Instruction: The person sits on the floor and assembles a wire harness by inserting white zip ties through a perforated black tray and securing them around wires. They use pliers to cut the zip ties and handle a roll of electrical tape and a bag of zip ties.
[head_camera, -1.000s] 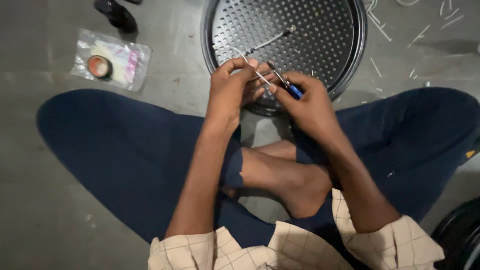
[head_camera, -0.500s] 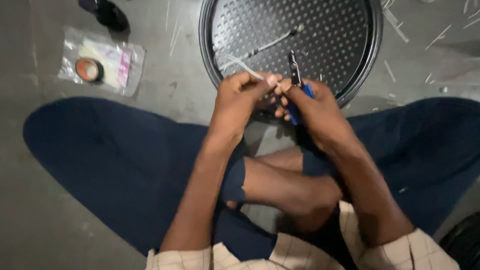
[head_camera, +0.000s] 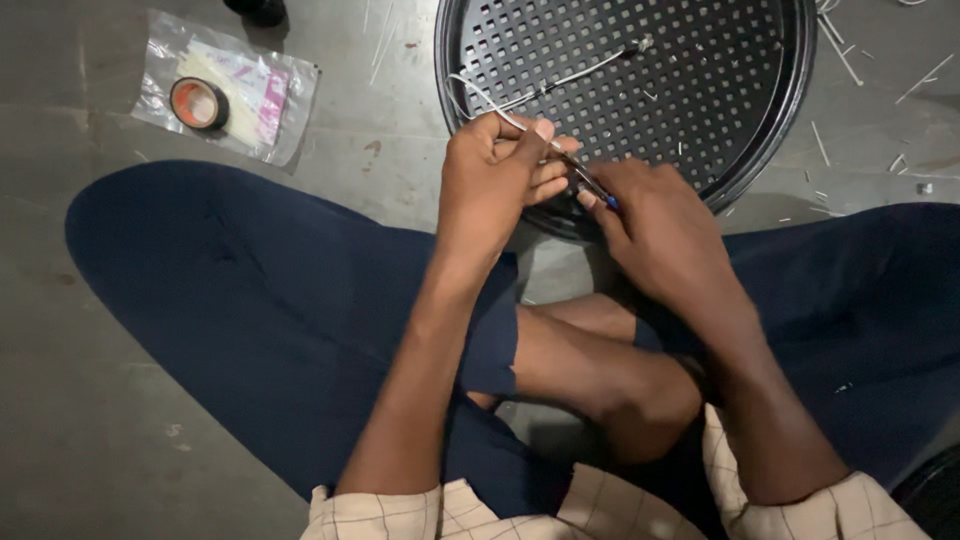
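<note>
Compared with a moment ago, the blue-handled tool (head_camera: 598, 193) is no longer standing up between the hands; it is now lying low, mostly buried in the right hand (head_camera: 655, 215), and the work looks closer to a cut or strip on the wire. The left hand (head_camera: 492, 180) is curling its fingers (head_camera: 545, 172) shut on the thin white wire (head_camera: 500, 105), which is looping back over the black perforated tray (head_camera: 760, 130) on the floor (head_camera: 90, 440). The right fingers are closing tight on the tool
</note>
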